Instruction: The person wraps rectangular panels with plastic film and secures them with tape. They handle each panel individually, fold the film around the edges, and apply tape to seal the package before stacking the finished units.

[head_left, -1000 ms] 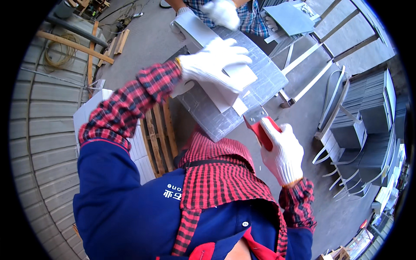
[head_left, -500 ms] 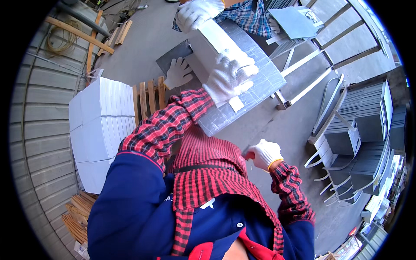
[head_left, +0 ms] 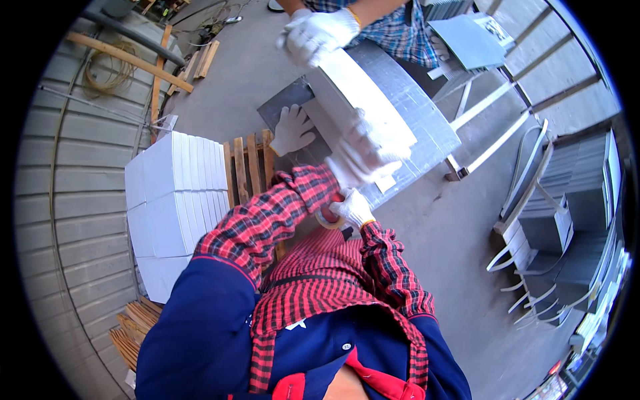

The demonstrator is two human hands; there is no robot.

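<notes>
At table point(head_left: 435, 135), hands point(head_left: 352, 207), tape dispenser point(head_left: 329, 214), white block point(head_left: 363, 92)

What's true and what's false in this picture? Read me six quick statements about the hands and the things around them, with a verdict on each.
1. The left hand is at the near end of the long white block. True.
2. The right hand holds a hammer. False: the right hand holds a red tape dispenser.
3. A co-worker's gloved hand is at the block's far end. True.
4. The long white block lies on the floor. False: it rests on a gray work surface.
5. A white stack stands on the left, beside wooden slats. True.
6. The gray stacks stand on the left. False: the gray stacks are on the right.
</notes>
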